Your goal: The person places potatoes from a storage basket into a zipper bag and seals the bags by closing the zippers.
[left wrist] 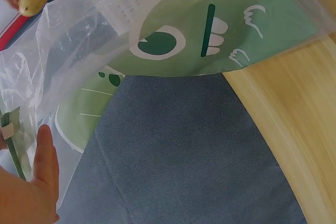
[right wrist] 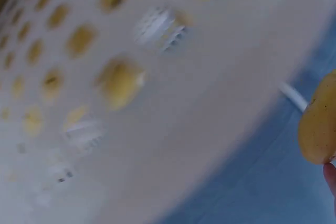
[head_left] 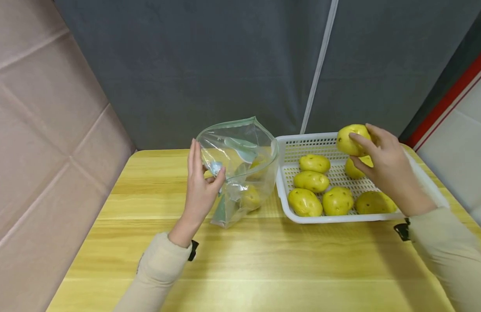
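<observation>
A clear plastic zip bag [head_left: 234, 219] with green printing stands on the table, its mouth gaping upward. My left hand [head_left: 199, 186] holds the bag's left edge between thumb and fingers. Inside the bag, a potato [head_left: 250, 198] shows through the plastic near the bottom, with another partly hidden above it. In my right hand [head_left: 388, 164], thumb and fingers grip a potato [head_left: 351, 139] above the white basket [head_left: 302, 220]. Several more potatoes [head_left: 311, 181] lie in that basket. The left wrist view shows the bag's green print [left wrist: 226, 35] from its outer side.
The basket stands right of the bag, close beside it, on a wooden table [head_left: 232, 268]. A dark grey curtain [head_left: 205, 65] hangs behind the table. Pale padded panels [head_left: 37, 143] rise on the left; a red-edged white panel [head_left: 466, 125] is at the right.
</observation>
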`<move>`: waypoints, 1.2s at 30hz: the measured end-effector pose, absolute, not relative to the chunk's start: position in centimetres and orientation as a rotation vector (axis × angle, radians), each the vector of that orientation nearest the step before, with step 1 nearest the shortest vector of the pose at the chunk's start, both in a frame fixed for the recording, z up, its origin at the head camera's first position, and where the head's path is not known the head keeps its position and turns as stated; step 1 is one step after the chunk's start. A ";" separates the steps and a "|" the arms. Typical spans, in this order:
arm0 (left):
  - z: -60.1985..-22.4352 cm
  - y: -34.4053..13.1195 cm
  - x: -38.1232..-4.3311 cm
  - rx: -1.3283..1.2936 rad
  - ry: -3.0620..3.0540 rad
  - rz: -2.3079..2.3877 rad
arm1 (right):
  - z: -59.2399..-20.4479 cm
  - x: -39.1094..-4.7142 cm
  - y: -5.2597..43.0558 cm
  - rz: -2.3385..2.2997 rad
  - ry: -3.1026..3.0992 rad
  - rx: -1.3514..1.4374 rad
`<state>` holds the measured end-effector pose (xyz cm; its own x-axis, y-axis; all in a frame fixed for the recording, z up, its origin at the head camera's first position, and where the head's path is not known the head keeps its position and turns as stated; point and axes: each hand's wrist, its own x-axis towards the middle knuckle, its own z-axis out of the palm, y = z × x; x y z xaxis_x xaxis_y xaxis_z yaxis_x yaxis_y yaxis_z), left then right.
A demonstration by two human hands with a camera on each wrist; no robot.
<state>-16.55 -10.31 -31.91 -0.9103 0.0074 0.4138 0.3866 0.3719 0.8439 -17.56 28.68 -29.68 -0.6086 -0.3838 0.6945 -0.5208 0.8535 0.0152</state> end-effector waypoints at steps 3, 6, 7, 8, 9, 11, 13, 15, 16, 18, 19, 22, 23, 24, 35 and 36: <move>-31.9 -10.3 -16.6 -0.348 -2.293 -1.557 | -29.2 -17.5 27.8 0.252 -2.248 0.719; -31.9 -10.2 -16.6 -0.353 -2.294 -1.560 | -28.7 -17.4 26.8 0.260 -2.218 0.767; -31.9 -10.2 -16.6 -0.355 -2.296 -1.559 | -28.6 -17.5 26.5 0.269 -2.203 0.779; -31.9 -10.1 -16.6 -0.356 -2.298 -1.558 | -28.4 -17.5 26.1 0.275 -2.192 0.790; -31.9 -10.1 -16.6 -0.356 -2.301 -1.556 | -28.3 -17.5 25.7 0.289 -2.176 0.796; -31.9 -10.1 -16.5 -0.354 -2.307 -1.555 | -28.0 -17.5 24.9 0.318 -2.137 0.811; -31.9 -10.1 -16.5 -0.350 -2.311 -1.556 | -27.9 -17.6 24.2 0.346 -2.098 0.825; -31.8 -10.1 -16.5 -0.351 -2.309 -1.560 | -27.7 -17.5 23.5 0.361 -2.070 0.839; -31.8 -10.1 -16.4 -0.353 -2.309 -1.561 | -27.6 -17.5 23.2 0.373 -2.055 0.847; -31.8 -10.1 -16.4 -0.359 -2.306 -1.560 | -27.4 -17.4 22.5 0.397 -2.028 0.861; -31.8 -10.0 -16.4 -0.363 -2.305 -1.558 | -27.3 -17.4 22.2 0.404 -2.019 0.868; -31.9 -10.0 -16.4 -0.370 -2.305 -1.550 | -26.8 -17.1 21.2 0.416 -2.000 0.900; -31.9 -10.0 -16.4 -0.372 -2.303 -1.548 | -26.7 -17.1 20.8 0.414 -1.996 0.910; -31.9 -10.0 -16.4 -0.374 -2.302 -1.546 | -26.5 -17.0 20.5 0.414 -1.995 0.922; -31.9 -9.9 -16.4 -0.381 -2.317 -1.522 | -25.8 -16.9 16.9 0.415 -1.908 1.055; -31.9 -9.9 -16.4 -0.382 -2.317 -1.521 | -25.8 -16.9 16.6 0.411 -1.897 1.064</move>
